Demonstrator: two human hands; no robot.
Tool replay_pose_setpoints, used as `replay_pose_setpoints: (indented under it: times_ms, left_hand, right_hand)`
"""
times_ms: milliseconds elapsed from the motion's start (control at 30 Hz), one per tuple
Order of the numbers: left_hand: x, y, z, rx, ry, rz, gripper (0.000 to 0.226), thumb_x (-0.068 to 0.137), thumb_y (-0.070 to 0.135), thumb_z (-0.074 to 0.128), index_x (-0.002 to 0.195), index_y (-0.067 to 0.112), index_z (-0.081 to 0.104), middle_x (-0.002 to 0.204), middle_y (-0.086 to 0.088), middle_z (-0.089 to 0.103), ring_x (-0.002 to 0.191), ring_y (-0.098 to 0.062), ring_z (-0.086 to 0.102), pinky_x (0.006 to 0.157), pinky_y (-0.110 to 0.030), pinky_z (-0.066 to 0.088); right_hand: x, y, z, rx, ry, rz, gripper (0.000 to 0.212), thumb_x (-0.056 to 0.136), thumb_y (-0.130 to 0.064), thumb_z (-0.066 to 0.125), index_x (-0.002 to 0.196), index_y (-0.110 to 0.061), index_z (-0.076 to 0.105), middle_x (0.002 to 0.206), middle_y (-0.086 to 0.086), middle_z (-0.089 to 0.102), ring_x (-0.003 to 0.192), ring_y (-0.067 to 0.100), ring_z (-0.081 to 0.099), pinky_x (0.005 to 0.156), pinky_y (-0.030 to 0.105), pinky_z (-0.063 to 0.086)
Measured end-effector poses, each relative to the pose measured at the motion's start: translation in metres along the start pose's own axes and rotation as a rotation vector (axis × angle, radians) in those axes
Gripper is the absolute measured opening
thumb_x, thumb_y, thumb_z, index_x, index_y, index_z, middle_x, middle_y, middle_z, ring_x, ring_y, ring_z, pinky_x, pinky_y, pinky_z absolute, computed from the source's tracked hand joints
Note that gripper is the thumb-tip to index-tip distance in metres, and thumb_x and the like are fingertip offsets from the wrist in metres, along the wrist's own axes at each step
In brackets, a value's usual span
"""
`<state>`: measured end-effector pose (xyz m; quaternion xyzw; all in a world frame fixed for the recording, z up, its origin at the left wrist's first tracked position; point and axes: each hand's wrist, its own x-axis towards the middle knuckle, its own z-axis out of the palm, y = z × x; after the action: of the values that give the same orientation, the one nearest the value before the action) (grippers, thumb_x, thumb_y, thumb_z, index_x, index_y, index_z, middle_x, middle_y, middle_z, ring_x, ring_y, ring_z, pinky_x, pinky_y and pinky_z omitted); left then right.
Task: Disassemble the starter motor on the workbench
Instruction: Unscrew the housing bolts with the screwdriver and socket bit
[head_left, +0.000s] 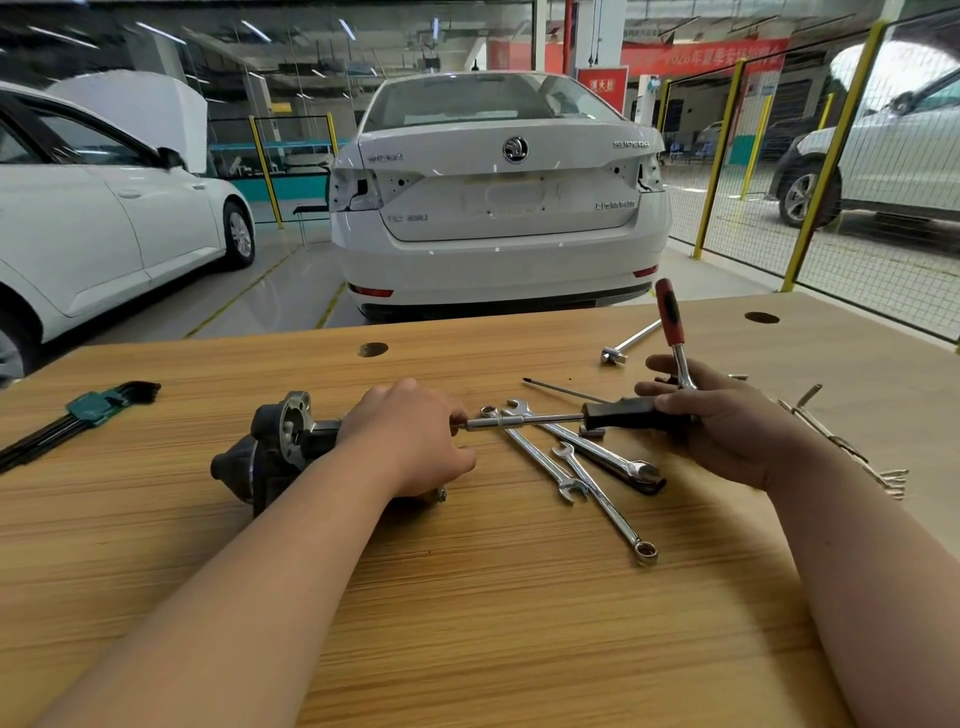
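Observation:
The dark starter motor (275, 447) lies on its side on the wooden workbench (467, 597), left of centre. My left hand (410, 436) rests on the motor's right end and covers it. My right hand (722, 421) grips the black handle of a nut driver (545, 418). Its steel shaft points left and its tip meets the motor end under my left fingers. The same right hand also holds a red-handled ratchet (670, 317) that sticks upward.
Three combination wrenches (587, 467) lie crossed under the driver shaft. A thin screwdriver (561, 388), an extension bar (631, 340), a green hex key set (78, 413) at the left and feeler gauges (852, 447) at the right lie around. White cars stand beyond the bench.

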<state>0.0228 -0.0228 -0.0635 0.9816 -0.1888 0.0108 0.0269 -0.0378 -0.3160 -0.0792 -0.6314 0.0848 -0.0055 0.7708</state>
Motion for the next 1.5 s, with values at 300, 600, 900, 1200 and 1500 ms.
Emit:
replay_pose_setpoints:
  times_ms: [300, 600, 900, 1200, 1500]
  left_hand:
    - [0.000, 0.000, -0.001, -0.011, -0.025, -0.001, 0.057, 0.074, 0.067, 0.053, 0.129, 0.052, 0.046, 0.128, 0.007, 0.050, 0.121, -0.024, 0.042, 0.098, -0.047, 0.042]
    - [-0.004, 0.001, -0.001, -0.036, 0.016, -0.010, 0.046, 0.076, 0.061, 0.055, 0.120, 0.051, 0.052, 0.115, 0.007, 0.051, 0.111, -0.023, 0.046, 0.090, -0.041, 0.045]
    - [-0.004, -0.002, 0.001, -0.086, 0.034, 0.005, 0.045, 0.074, 0.063, 0.056, 0.118, 0.054, 0.051, 0.114, 0.014, 0.055, 0.112, -0.019, 0.047, 0.092, -0.042, 0.046]
    - [-0.007, -0.003, 0.002, -0.138, 0.099, 0.058, 0.043, 0.076, 0.061, 0.059, 0.117, 0.051, 0.051, 0.119, 0.017, 0.056, 0.115, -0.015, 0.047, 0.095, -0.037, 0.042]
    - [-0.005, -0.005, 0.004, -0.157, 0.105, 0.049, 0.042, 0.075, 0.064, 0.059, 0.114, 0.053, 0.051, 0.117, 0.018, 0.055, 0.115, -0.016, 0.047, 0.096, -0.044, 0.044]
  right_hand:
    - [-0.003, 0.000, 0.003, 0.111, -0.001, -0.019, 0.044, 0.090, 0.011, 0.044, 0.119, -0.020, 0.057, 0.128, 0.018, 0.052, 0.119, 0.031, 0.054, 0.091, 0.035, 0.047]
    - [0.003, 0.008, 0.013, -0.352, 0.236, -0.099, 0.016, 0.103, -0.027, 0.047, 0.109, -0.016, 0.058, 0.088, 0.012, 0.065, 0.040, 0.013, 0.045, 0.037, 0.025, 0.042]
    - [0.002, 0.006, 0.006, -0.112, 0.085, -0.014, 0.037, 0.094, -0.004, 0.057, 0.126, -0.023, 0.056, 0.121, 0.011, 0.054, 0.087, 0.024, 0.060, 0.053, 0.026, 0.052]
    - [0.005, 0.004, 0.004, 0.276, 0.031, -0.053, 0.056, 0.089, 0.018, 0.040, 0.127, -0.020, 0.058, 0.129, 0.015, 0.050, 0.115, 0.032, 0.057, 0.083, 0.038, 0.055]
    - [0.007, 0.005, 0.014, -0.119, 0.214, 0.035, 0.040, 0.098, -0.050, 0.048, 0.107, -0.013, 0.060, 0.081, 0.011, 0.076, 0.068, 0.024, 0.073, 0.043, 0.027, 0.051]
